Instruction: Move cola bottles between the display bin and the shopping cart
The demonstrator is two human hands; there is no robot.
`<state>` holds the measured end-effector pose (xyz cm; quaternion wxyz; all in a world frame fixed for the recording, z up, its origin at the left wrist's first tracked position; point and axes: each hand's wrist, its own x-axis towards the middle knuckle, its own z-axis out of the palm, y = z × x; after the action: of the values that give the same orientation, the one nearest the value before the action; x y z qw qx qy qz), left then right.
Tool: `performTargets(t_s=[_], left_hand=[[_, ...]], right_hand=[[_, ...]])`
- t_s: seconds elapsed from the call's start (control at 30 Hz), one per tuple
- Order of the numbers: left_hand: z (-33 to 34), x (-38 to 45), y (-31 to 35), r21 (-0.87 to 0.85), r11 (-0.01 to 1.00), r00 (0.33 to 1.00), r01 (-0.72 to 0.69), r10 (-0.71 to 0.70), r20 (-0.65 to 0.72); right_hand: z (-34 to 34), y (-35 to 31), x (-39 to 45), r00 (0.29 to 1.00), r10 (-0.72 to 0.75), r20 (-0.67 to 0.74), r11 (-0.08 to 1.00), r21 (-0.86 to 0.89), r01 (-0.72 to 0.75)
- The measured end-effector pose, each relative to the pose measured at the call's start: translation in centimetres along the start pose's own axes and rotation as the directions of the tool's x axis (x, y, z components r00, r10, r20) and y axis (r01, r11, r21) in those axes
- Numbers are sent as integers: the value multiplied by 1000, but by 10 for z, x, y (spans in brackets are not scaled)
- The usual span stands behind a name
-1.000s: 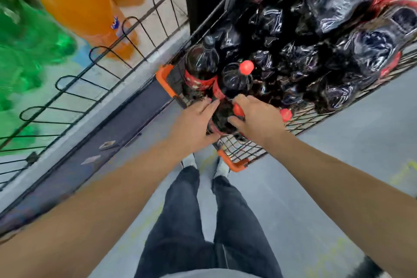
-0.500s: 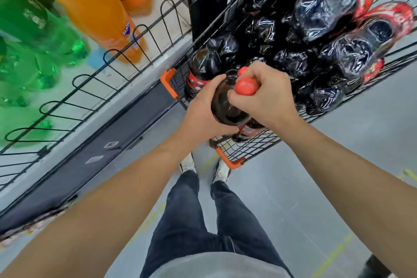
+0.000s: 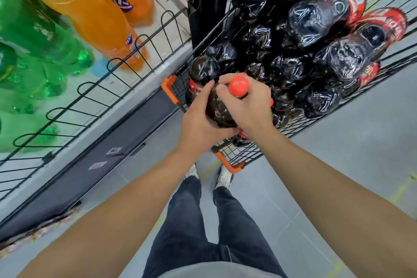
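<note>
Grip: right hand (image 3: pixel 250 106) clamped round the neck of a cola bottle (image 3: pixel 220 111) just under its red cap (image 3: pixel 239 86); left hand (image 3: pixel 199 123) wrapped round the bottle's dark body from the left. Bottle held upright, above the near end of the shopping cart (image 3: pixel 230 165), beside another standing cola bottle (image 3: pixel 204 67). Cart heaped with cola bottles. Grey tiled floor (image 3: pixel 338 165); shelf with wire rail (image 3: pixel 94 88) at left carrying orange bottles (image 3: pixel 90 11) and green bottles (image 3: pixel 33 36). Both forearms extended forward.

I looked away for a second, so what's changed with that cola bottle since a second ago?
Both hands have lifted the cola bottle up out of the shopping cart. The right hand still grips its neck and the left hand its body. The standing bottle stayed put.
</note>
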<state>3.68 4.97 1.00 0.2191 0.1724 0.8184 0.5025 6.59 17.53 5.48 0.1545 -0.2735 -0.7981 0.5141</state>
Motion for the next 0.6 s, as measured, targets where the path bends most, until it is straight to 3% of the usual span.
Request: performTargets(t_s=[0.13, 0.33, 0.43, 0.6], left_hand=[[-11, 2, -5, -13, 999, 996, -46, 47, 73], [-34, 3, -24, 129, 991, 987, 21, -41, 157], [-47, 2, -34, 191, 981, 989, 29, -56, 136], [-43, 1, -55, 169, 981, 991, 92, -107, 81]], right_hand=[[-16, -19, 7, 999, 25, -47, 997, 77, -21], [-50, -49, 16, 977, 141, -157, 933, 352, -78], [-57, -52, 18, 971, 191, -145, 895, 432, -112], [-39, -38, 18, 967, 244, -77, 889, 415, -192]])
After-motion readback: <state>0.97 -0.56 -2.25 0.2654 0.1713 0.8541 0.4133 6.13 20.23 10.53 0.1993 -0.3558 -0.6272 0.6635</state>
